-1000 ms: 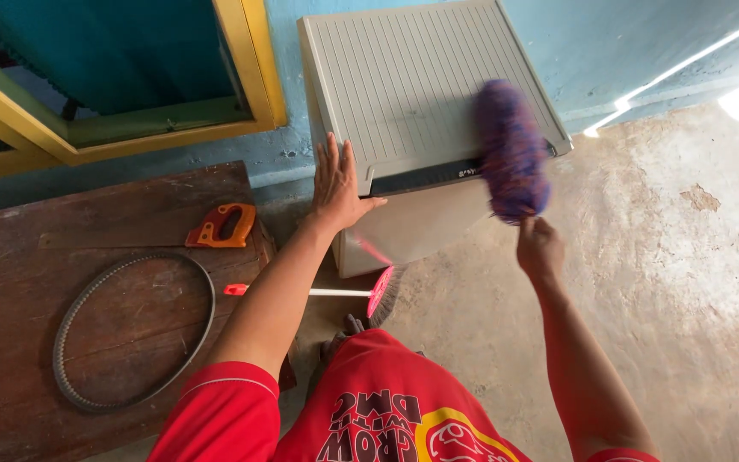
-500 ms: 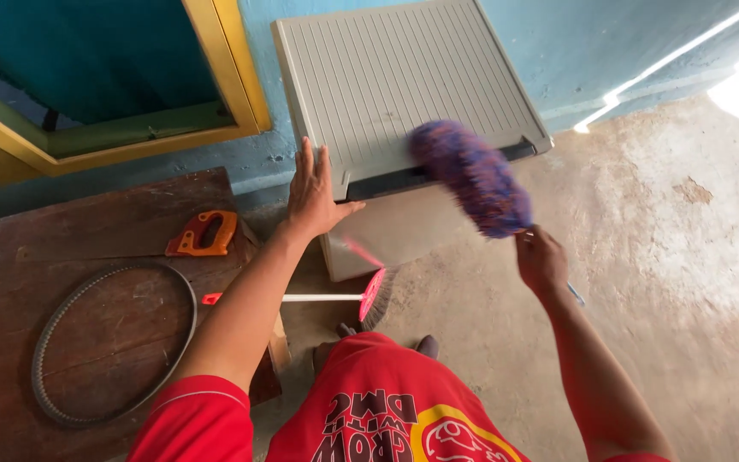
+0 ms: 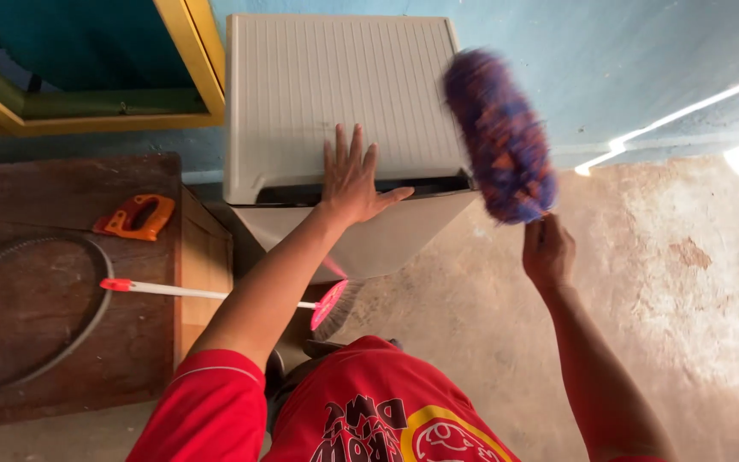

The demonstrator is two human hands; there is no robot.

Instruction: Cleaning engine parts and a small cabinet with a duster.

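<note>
Fluffy purple duster (image 3: 500, 137), ribbed matt plastic fridge top (image 3: 335, 85), worn wooden bench (image 3: 53, 299).

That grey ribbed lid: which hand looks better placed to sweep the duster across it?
Probably the right hand: it grips the handle of the purple duster, whose head hangs over the right edge of the lid. The left hand lies flat and open on the lid's front edge.

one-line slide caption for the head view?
Left hand flat on a ribbed grey cabinet top; right hand holds a purple feather duster at its right edge.
</note>
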